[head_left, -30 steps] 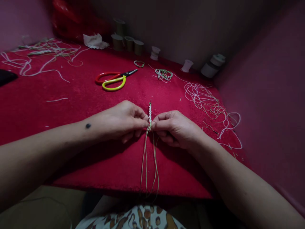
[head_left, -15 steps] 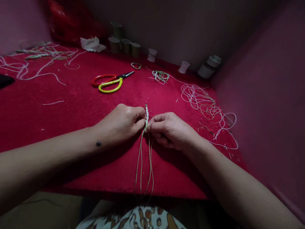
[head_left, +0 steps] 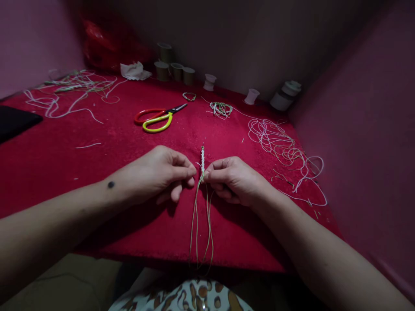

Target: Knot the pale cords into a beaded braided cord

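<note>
Nearest is a lap in white fabric with brown spots (head_left: 194, 298), below the edge of a table covered in red cloth (head_left: 145, 235). Thin olive-green cords (head_left: 196, 211) trail toward that edge from a narrow white-and-green knotted braid (head_left: 202, 159), which lies upright in view, centred between two bare hands. The left hand (head_left: 165, 170), at the braid half a second ago, has moved left, leaving a small gap, so the right hand (head_left: 235, 177) alone steadies the work. The right thumb and forefinger pinch the braid's lower end. The left thumb and forefinger press together at their tips, other fingers loosely curled; whether they grip a thread, I cannot tell. Beyond lie scissors with red and yellow handles (head_left: 170, 113), then olive thread spools (head_left: 188, 76) along the dark wall.
</note>
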{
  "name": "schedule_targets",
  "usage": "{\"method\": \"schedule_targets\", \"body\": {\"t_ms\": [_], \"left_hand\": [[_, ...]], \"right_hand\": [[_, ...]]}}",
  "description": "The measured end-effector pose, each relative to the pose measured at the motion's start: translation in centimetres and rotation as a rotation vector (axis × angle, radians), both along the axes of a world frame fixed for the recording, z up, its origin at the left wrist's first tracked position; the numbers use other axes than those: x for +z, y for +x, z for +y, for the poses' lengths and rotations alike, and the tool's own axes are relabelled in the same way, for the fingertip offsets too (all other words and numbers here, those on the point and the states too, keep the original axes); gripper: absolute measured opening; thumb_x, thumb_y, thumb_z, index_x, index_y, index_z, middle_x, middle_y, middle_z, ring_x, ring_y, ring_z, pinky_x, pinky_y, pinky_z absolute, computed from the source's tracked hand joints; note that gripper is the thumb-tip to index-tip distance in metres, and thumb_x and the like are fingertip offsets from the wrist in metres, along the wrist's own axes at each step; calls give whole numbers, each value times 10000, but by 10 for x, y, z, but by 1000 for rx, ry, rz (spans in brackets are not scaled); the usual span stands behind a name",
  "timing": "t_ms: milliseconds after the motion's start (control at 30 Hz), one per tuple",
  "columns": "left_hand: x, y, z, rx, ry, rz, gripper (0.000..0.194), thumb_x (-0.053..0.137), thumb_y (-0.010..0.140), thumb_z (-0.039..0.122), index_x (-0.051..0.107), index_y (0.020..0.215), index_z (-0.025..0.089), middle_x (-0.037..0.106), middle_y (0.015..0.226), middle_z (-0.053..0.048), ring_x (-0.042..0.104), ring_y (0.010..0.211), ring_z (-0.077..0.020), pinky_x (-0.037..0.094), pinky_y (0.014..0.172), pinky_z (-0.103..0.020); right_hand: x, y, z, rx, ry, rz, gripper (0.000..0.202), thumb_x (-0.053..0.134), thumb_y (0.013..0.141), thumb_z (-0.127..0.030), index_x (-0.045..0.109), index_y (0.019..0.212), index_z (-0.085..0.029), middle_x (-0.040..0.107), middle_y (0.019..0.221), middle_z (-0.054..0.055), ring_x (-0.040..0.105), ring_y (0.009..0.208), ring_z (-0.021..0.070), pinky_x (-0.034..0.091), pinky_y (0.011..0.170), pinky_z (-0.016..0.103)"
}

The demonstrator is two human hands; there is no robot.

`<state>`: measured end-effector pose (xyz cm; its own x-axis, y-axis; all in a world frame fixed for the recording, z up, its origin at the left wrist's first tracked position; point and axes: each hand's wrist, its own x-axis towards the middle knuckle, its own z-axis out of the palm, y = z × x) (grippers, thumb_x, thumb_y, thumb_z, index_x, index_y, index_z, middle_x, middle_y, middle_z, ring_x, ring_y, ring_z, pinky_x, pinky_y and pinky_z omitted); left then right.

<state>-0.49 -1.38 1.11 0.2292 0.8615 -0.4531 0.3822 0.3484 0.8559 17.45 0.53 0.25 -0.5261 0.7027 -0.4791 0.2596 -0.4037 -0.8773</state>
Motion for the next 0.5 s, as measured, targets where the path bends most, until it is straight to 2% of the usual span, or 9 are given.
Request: {"method": "schedule_targets", "body": {"t_ms": [100,233,333,500], "left_hand": [[-6,2,-3,-53,-125,-167,173,530,804,254,637,720,148,589,387,-10,436,237,-88,265,269,-163],[-13,5,-2,-41,-205,-300,150,547,763,196,652,688,118,618,424,-38,499,267,-111,350,282,-171],[-14,6,1,-10,-223,-308,159,566,749,182,623,614,122,605,421,-33,501,276,-112,398,294,-185],[-11,5,5,-36,-175,-225,200,542,785,189,595,600,134,602,408,-35,497,258,-112,359,266,-167]], "right_hand": [[-2,2,1,17,-9,20,144,600,723,-200,497,629,-166,388,463,-80,300,318,35,184,268,160],[-4,3,3,32,0,37,147,601,729,-219,505,632,-164,393,467,-77,306,324,36,199,268,156],[-4,3,3,27,15,21,170,588,737,-216,476,618,-172,397,460,-77,315,318,39,203,263,157],[-3,3,2,52,61,-10,225,585,763,-247,449,596,-181,388,426,-80,314,298,44,210,251,162]]}}
